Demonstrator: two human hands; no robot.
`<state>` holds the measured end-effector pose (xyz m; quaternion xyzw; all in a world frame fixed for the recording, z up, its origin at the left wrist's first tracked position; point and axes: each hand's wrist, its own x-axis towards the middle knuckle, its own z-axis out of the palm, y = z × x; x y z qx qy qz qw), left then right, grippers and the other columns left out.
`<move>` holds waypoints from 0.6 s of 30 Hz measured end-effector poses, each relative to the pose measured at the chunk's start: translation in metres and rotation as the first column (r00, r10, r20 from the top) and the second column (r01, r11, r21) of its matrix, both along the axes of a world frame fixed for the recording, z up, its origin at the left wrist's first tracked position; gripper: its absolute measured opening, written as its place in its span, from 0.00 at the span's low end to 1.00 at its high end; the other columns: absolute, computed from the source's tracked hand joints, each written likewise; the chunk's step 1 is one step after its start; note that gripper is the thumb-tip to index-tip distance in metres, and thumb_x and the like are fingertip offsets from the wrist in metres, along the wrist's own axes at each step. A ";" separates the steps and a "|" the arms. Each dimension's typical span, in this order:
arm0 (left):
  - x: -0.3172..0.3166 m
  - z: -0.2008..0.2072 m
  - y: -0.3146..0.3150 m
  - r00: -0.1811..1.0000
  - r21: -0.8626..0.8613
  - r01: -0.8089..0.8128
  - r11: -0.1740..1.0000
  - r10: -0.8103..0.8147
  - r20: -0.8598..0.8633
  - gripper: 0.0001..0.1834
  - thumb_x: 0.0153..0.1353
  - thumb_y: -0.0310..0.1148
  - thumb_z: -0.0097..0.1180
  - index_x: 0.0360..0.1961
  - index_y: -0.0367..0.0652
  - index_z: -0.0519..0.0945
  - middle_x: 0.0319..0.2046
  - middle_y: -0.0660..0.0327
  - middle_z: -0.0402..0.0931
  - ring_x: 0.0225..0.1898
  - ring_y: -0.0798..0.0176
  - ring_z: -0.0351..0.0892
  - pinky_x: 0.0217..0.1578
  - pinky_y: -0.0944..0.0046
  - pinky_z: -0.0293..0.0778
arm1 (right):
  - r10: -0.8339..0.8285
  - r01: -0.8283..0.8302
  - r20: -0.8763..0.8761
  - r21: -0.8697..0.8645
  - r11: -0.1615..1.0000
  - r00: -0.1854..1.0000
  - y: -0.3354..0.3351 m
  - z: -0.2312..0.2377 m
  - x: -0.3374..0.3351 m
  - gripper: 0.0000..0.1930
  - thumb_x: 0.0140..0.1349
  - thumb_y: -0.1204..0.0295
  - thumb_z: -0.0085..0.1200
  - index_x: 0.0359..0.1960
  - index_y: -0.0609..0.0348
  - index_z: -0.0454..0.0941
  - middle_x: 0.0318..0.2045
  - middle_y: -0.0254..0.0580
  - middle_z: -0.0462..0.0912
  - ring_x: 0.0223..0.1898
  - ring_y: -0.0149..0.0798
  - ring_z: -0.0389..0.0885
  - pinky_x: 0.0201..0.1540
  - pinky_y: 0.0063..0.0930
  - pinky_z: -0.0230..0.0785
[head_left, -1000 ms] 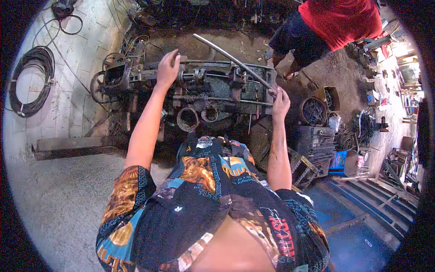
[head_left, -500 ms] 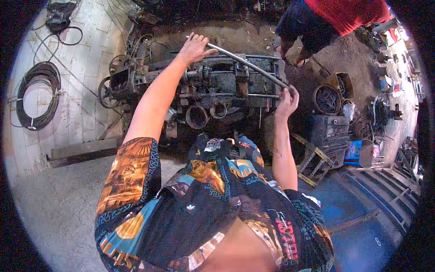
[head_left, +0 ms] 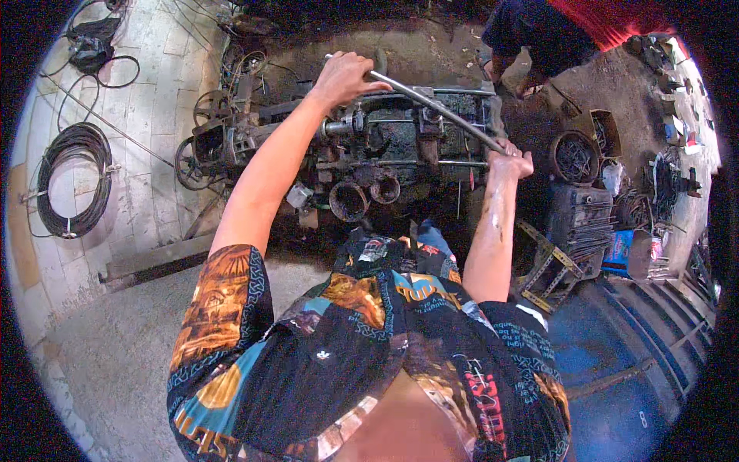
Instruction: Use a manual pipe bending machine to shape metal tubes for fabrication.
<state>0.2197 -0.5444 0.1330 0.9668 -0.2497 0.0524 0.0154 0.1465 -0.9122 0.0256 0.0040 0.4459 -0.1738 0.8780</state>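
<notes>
A long grey metal rod (head_left: 443, 110) slants above the greasy machine, its far end to the left and its near end to the right. Around the far end is wrapped my left hand (head_left: 342, 80), a short tip of rod showing past it. My right hand (head_left: 509, 160) is closed on the near end, fingers curled over it. Beneath the rod, the dark machine (head_left: 373, 163) has slim bars running across it, a block on them, and two round openings (head_left: 349, 200) on its near side. Whether the rod touches the machine's block, I cannot tell.
Handwheels (head_left: 189, 163) stick out at the machine's left. A coil of black cable (head_left: 55, 189) lies on pale tiles. At the right are a round bin of metal pieces (head_left: 573, 157), a yellowish metal frame (head_left: 556, 271) and blue sheeting (head_left: 600, 362). Another person (head_left: 550, 38) stands beyond the machine.
My right hand has closed more fully around the rod's near end, its fingers turning over it. My left hand keeps its hold. The whole view has shifted slightly.
</notes>
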 end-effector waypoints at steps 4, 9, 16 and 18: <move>0.015 0.002 0.000 0.995 0.072 0.065 0.995 -0.059 -0.078 0.39 0.49 0.74 0.50 0.20 0.43 0.80 0.19 0.55 0.78 0.26 0.50 0.81 0.29 0.54 0.75 | -0.002 -0.004 -0.131 -0.046 0.999 0.991 0.003 0.002 0.004 0.22 0.69 0.55 0.27 0.16 0.48 0.49 0.08 0.32 0.50 0.10 0.37 0.51 0.18 0.35 0.52; 0.000 -0.005 0.004 0.999 0.006 0.013 1.000 -0.013 -0.029 0.41 0.45 0.77 0.50 0.12 0.43 0.78 0.12 0.55 0.74 0.18 0.51 0.79 0.21 0.55 0.74 | 0.036 -0.053 -0.127 -0.134 0.990 0.991 0.006 0.015 0.019 0.23 0.70 0.55 0.27 0.15 0.45 0.46 0.10 0.30 0.48 0.10 0.34 0.47 0.18 0.34 0.49; -0.068 -0.010 -0.006 0.963 -0.059 -0.256 0.965 0.260 0.071 0.41 0.44 0.78 0.50 0.10 0.45 0.76 0.10 0.57 0.74 0.14 0.54 0.77 0.16 0.57 0.70 | 0.298 -0.353 -0.253 -0.210 0.912 0.921 -0.018 -0.009 0.091 0.23 0.69 0.52 0.30 0.17 0.49 0.53 0.12 0.33 0.54 0.15 0.38 0.52 0.26 0.41 0.57; -0.083 -0.007 -0.012 0.953 -0.039 -0.295 0.955 0.297 0.063 0.41 0.46 0.78 0.48 0.10 0.45 0.77 0.10 0.58 0.74 0.14 0.55 0.77 0.16 0.58 0.70 | 0.314 -0.372 -0.271 -0.198 0.907 0.910 -0.018 -0.023 0.109 0.23 0.69 0.50 0.31 0.19 0.50 0.56 0.13 0.34 0.58 0.17 0.40 0.54 0.28 0.42 0.59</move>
